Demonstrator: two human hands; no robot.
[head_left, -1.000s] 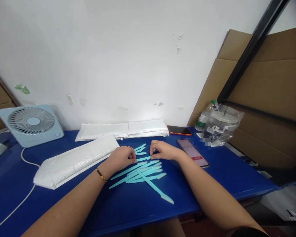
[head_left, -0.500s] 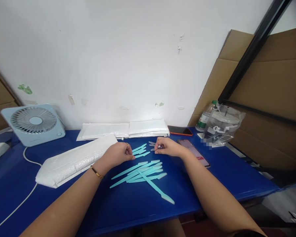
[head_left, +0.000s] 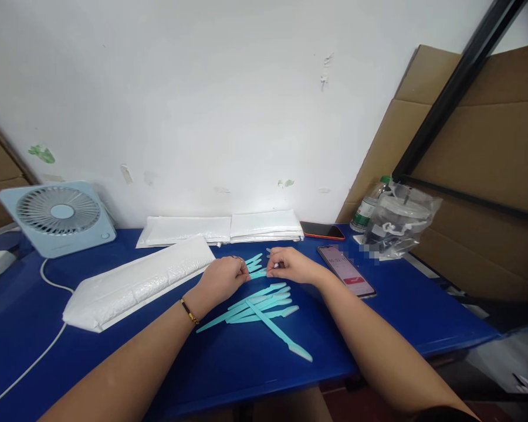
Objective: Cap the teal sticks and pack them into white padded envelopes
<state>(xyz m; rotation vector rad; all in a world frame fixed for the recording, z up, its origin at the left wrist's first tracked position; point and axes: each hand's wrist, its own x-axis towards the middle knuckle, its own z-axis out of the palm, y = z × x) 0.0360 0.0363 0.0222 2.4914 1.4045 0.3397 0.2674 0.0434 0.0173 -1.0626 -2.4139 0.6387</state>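
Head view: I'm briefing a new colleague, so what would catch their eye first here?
The heap of turquoise plastic sticks lies mid-table on the blue table, with the left hand and right hand meeting at one stick at its far end. A white padded mailer lies to the left, a pale blue fan stands far left, and a lit phone rests to the right.

— What can't you make out?
— The hands [head_left: 257, 271] cover the teal pieces [head_left: 256, 262] they pinch. The bag's label [head_left: 364, 253] is blurred.
— And the edges?
— The white cable [head_left: 24, 369] and worktop [head_left: 92, 363] run off the frame.
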